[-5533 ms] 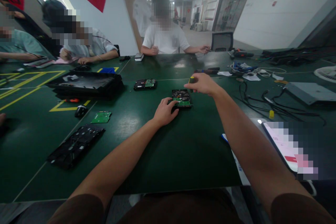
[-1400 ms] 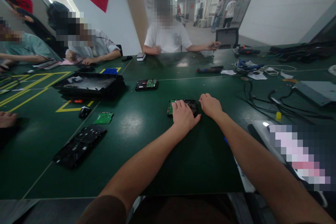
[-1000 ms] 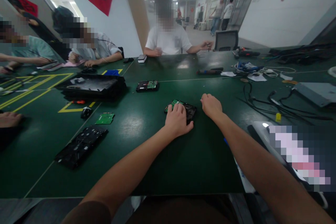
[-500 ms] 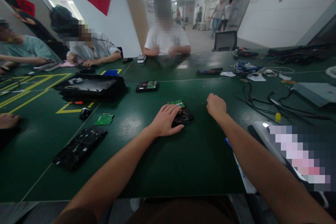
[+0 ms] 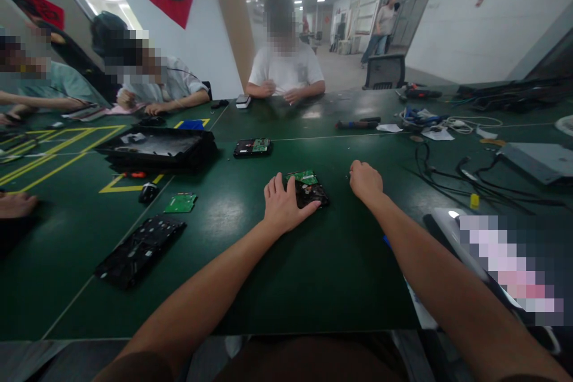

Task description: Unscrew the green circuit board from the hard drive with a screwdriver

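A hard drive (image 5: 314,192) with a green circuit board on its far part lies on the green table in front of me. My left hand (image 5: 284,202) is at its left side, fingers stretched and spread, the thumb reaching over its near edge. Contact shows at the thumb, but no closed grip. To the right of the drive, my right hand (image 5: 366,180) rests low over the table with its fingers curled together. Tiny specks, perhaps screws, lie just left of its fingertips. Whatever those fingers may hold is hidden.
To the left lie a loose green circuit board (image 5: 181,203), a black plastic panel (image 5: 141,249) and a black tray (image 5: 156,149). Another hard drive (image 5: 253,147) sits farther back. Black cables (image 5: 465,176) and a grey metal box (image 5: 537,161) are at right. A person (image 5: 286,71) sits opposite.
My left hand has shifted off the top of the hard drive toward its left side, its fingers spreading and uncovering more of it. My right hand has moved slightly left, still curled.
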A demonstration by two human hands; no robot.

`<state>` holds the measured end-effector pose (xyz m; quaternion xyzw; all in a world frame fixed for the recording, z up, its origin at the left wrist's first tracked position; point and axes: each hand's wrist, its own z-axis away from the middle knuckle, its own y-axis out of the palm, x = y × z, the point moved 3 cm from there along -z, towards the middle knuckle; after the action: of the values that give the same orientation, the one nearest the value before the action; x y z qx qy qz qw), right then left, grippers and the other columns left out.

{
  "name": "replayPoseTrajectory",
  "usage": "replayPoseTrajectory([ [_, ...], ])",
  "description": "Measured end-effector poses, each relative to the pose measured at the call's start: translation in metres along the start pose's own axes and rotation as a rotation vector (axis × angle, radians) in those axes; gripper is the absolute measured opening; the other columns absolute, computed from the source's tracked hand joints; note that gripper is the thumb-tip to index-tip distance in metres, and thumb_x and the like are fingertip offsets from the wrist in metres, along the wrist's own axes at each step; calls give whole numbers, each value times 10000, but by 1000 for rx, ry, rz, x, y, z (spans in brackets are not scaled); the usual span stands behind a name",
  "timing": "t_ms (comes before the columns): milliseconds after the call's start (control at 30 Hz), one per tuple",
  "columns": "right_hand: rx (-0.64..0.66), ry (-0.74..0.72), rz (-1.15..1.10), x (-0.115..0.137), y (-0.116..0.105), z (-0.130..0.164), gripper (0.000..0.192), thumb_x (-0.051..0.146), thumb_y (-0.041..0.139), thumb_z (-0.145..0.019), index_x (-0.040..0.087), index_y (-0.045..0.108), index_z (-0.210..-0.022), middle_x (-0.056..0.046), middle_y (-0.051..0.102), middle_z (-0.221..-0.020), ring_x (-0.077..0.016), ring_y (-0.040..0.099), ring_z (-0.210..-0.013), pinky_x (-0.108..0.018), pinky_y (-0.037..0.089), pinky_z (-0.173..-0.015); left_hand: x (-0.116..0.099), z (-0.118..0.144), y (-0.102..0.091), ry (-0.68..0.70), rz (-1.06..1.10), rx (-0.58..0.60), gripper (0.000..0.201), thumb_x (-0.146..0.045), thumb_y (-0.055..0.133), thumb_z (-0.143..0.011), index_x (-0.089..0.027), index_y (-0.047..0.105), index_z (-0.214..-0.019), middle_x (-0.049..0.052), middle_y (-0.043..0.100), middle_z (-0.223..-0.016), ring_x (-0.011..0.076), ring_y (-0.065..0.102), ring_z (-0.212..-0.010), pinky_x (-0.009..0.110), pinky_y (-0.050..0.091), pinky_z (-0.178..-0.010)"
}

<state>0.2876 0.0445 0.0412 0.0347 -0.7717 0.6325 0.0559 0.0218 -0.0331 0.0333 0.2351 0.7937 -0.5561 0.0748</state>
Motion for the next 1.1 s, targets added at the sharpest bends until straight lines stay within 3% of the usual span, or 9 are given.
replayPoseTrajectory([
  [100, -33, 5, -24, -3, -2, -4, 227, 261, 534, -1004, 148, 652, -1162, -187, 688, -1102, -281, 693, -936, -380, 539, -779, 9, -3, 0, -24, 58, 83, 1088, -880, 586, -763, -161, 352, -1546, 260, 301, -1605, 530, 256, -1483, 698, 238, -1172],
  [267, -109, 0, -102, -9, -10, -20, 212, 289, 550, -1003, 167, 690, -1106, -153, 715, -1096, -282, 688, -985, -394, 519, -856, 23, -14, -6, 78, 197, 162, 1103, -797, 696, -754, -225, 263, -1592, 185, 275, -1615, 418, 432, -1426, 558, 405, -1163],
  [467, -140, 54, -281, -12, -18, -34, 262, 369, 589, -996, 164, 742, -1056, -121, 766, -1091, -273, 709, -1031, -384, 505, -951, 31, -19, -8, 171, 318, 190, 789, -568, 694, -883, -268, 385, -1544, 125, 387, -1559, 330, 479, -1411, 491, 432, -1181],
  [633, -62, 126, -440, -5, -23, -31, 254, 371, 623, -979, 165, 752, -1053, -65, 777, -835, -214, 747, -816, -336, 529, -874, 31, -21, -10, 318, 419, 226, 585, -362, 641, -940, -245, 471, -1488, 133, 389, -1570, 307, 415, -1468, 496, 376, -1227],
  [767, 60, -28, -538, 19, -32, -24, 200, 338, 660, -950, 172, 744, -1024, -30, 775, -849, -139, 720, -637, -265, 520, -735, 39, -29, -11, 395, 489, 249, 494, -287, 633, -940, -230, 538, -1422, 142, 444, -1533, 308, 410, -1471, 521, 363, -1230],
  [867, 155, -160, -559, 37, -36, -23, 172, 334, 723, -889, 169, 751, -930, -37, 768, -858, -129, 691, -595, -256, 499, -657, 46, -33, -9, 344, 473, 177, 419, -250, 577, -972, -226, 578, -1390, 128, 502, -1479, 278, 473, -1418, 501, 380, -1219],
  [1000, 264, -237, -610, 47, -32, -24, 191, 351, 772, -818, 167, 761, -868, -32, 744, -796, -136, 656, -581, -255, 478, -587, 37, -27, -7, 235, 366, 59, 344, -307, 457, -1046, -207, 632, -1325, 127, 561, -1399, 251, 539, -1331, 462, 429, -1166],
  [1100, 286, -218, -639, 44, -29, -22, 192, 336, 760, -808, 162, 777, -887, -34, 737, -775, -150, 656, -617, -253, 479, -587, 14, -17, -5, 238, 164, 52, 545, -575, 582, -974, -246, 593, -1408, 141, 486, -1492, 332, 442, -1407, 533, 380, -1173],
])
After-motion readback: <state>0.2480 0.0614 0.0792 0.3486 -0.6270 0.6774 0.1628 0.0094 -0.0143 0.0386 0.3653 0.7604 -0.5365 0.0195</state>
